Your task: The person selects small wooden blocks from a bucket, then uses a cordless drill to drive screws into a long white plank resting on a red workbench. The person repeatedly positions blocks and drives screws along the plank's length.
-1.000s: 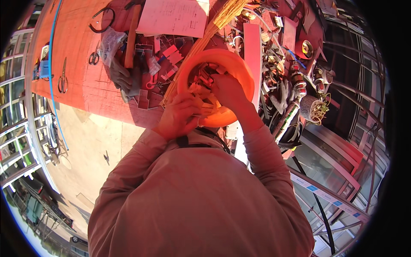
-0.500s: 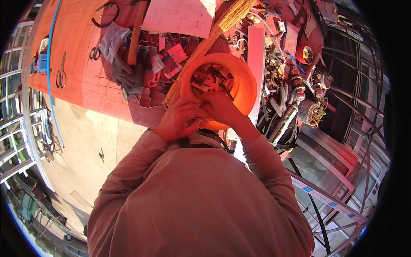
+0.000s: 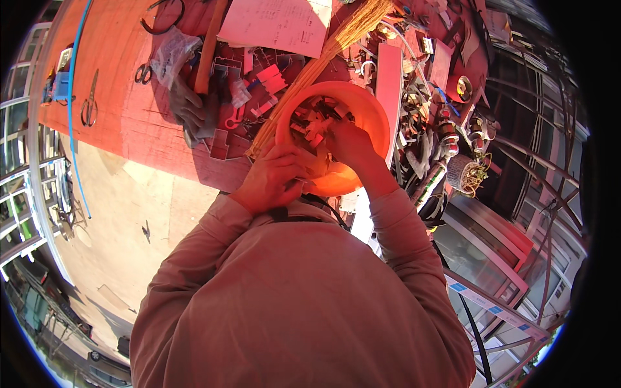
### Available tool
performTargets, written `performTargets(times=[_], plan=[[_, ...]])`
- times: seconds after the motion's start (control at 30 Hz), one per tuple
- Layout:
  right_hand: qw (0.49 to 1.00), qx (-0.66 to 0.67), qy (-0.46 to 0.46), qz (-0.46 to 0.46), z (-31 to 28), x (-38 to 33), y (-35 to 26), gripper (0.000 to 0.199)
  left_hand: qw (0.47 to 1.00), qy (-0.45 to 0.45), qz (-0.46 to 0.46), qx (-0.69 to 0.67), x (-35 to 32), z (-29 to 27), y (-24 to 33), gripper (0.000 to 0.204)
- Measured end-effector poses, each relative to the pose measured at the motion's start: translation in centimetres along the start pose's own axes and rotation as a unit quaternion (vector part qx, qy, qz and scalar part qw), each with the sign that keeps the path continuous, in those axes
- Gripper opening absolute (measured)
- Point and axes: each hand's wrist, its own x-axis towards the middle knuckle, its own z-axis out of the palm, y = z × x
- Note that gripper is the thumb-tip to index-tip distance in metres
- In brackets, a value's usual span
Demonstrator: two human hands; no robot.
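In the head view, has the right hand (image 3: 346, 141) inside the orange bucket (image 3: 373, 121), in among small angular pieces (image 3: 314, 123); cannot tell whether closed on one, with the fingertips hidden. Has the left hand (image 3: 275, 176) curled at the near left rim; cannot tell whether pinching anything. See the bucket's round mouth facing up toward the camera, without a long axis, and the pieces lying every which way beside the right hand's fingers. Cannot see part of the near rim behind the left hand. Beyond and left of the grip, find a straw broom (image 3: 352, 32) slanting past the bucket; farther left, a grey glove (image 3: 185, 107). Right of the grip, just past the bucket, find a long pale panel (image 3: 388, 77) pointing away, then a scrap heap (image 3: 420, 123).
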Motion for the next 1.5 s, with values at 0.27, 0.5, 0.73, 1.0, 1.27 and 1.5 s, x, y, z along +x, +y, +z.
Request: performTargets(times=[0.27,0.5,0.73,1.0,1.27,1.5], plan=[[0.998,-0.019,0.067,-0.005,3.5,2.9,-0.6,0.070,1.000,0.007,0.013,0.002,0.7,0.0,0.1,0.018],[0.998,0.049,-0.007,-0.027,2.4,2.3,-0.4,0.062,1.000,-0.015,0.008,-0.013,0.6,-0.2,0.1,0.018],[0.983,0.171,-0.067,-0.017,1.8,1.1,-0.6,0.058,0.999,-0.029,-0.018,0.000,-0.1,-0.5,0.0,0.016],[0.942,0.277,0.186,0.031,4.1,0.4,0.9,0.058,0.999,-0.028,-0.028,0.005,-0.4,-0.3,-0.1,0.012],[0.894,0.347,0.283,-0.008,7.5,2.9,0.3,0.050,0.999,-0.034,-0.016,0.001,0.3,-0.2,0.1,0.018],[0.938,0.278,0.200,0.047,4.8,0.0,0.5,0.037,0.999,-0.023,-0.028,-0.001,-0.1,-0.4,0.1,0.014]])
